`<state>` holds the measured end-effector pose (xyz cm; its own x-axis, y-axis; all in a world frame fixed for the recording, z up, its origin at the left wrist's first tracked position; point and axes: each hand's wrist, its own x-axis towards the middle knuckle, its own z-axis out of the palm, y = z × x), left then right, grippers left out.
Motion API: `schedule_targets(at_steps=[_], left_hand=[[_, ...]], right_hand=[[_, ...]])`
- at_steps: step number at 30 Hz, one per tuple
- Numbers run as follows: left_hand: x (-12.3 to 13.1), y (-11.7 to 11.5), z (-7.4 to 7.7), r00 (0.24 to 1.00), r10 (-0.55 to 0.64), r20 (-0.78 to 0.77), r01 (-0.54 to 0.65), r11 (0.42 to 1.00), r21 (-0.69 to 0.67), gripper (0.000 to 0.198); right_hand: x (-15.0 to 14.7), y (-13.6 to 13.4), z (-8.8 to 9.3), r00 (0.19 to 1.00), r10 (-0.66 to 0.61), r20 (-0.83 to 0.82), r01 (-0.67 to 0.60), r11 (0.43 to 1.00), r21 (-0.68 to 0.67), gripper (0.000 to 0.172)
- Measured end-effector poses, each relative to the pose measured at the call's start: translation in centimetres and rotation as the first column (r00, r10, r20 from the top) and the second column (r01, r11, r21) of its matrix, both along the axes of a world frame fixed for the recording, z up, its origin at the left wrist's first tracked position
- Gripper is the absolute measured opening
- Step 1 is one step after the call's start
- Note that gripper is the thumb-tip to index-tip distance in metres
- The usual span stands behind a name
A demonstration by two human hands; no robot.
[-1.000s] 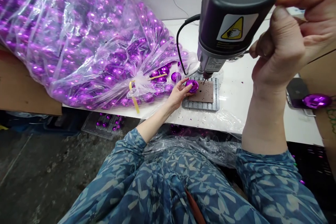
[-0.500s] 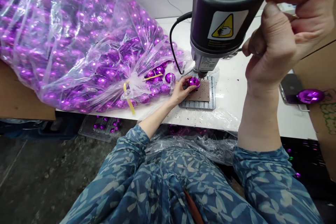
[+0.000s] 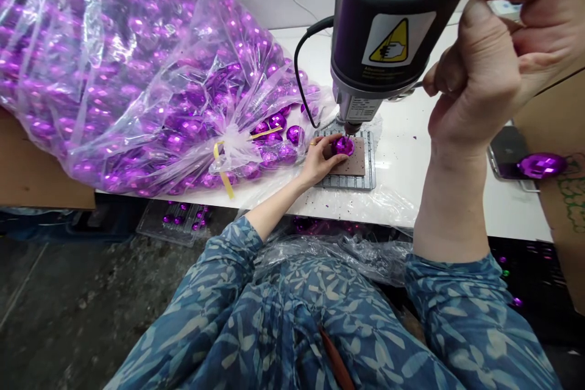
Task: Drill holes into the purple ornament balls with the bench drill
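Observation:
My left hand [image 3: 322,158] is closed round a shiny purple faceted ball [image 3: 343,146], thumb and fingers at its left side. The ball rests on a brown board [image 3: 354,161] on the grey slotted base plate [image 3: 338,182], right under the chuck [image 3: 351,128] of a small drill press [image 3: 388,6]. How far the bit touches the ball I cannot make out. Up at the right of the black motor housing, my right hand [image 3: 493,55] is curled round a feed lever, mostly hidden by the fingers; a short metal part [image 3: 411,90] shows beside them.
A big clear bag [image 3: 150,73] full of purple balls fills the left, tied with yellow ribbon [image 3: 223,173]. Loose balls [image 3: 294,133] lie by its neck. A phone [image 3: 507,149] and another ball [image 3: 542,166] are at right. Clear plastic [image 3: 338,253] covers the lap; a black cable [image 3: 299,73] loops beside the drill.
My left hand and the ball have shifted slightly right, bringing the ball under the chuck. My right hand keeps its hold and has barely moved.

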<state>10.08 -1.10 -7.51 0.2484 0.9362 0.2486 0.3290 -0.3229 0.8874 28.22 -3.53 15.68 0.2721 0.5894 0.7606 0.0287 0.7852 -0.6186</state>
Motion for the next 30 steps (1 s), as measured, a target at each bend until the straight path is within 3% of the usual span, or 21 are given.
schedule_targets(at_steps=[8,18,30], left_hand=[[-0.8,1.2,0.0,0.996,-0.039,0.079,0.042,0.998,-0.046,0.061],[-0.7,0.4,0.5,0.998,-0.048,0.028,0.049,0.998,-0.037,0.063],[-1.4,1.0,0.1,0.993,-0.042,0.107,0.053,0.994,-0.099,0.060]], right_hand=[[0.1,0.2,-0.2,1.000,-0.016,0.022,0.016,1.000,0.022,0.013],[0.1,0.4,-0.3,1.000,-0.006,0.010,0.006,0.999,0.032,0.014],[-0.2,0.2,-0.4,0.999,-0.034,0.028,0.034,0.999,0.014,0.018]])
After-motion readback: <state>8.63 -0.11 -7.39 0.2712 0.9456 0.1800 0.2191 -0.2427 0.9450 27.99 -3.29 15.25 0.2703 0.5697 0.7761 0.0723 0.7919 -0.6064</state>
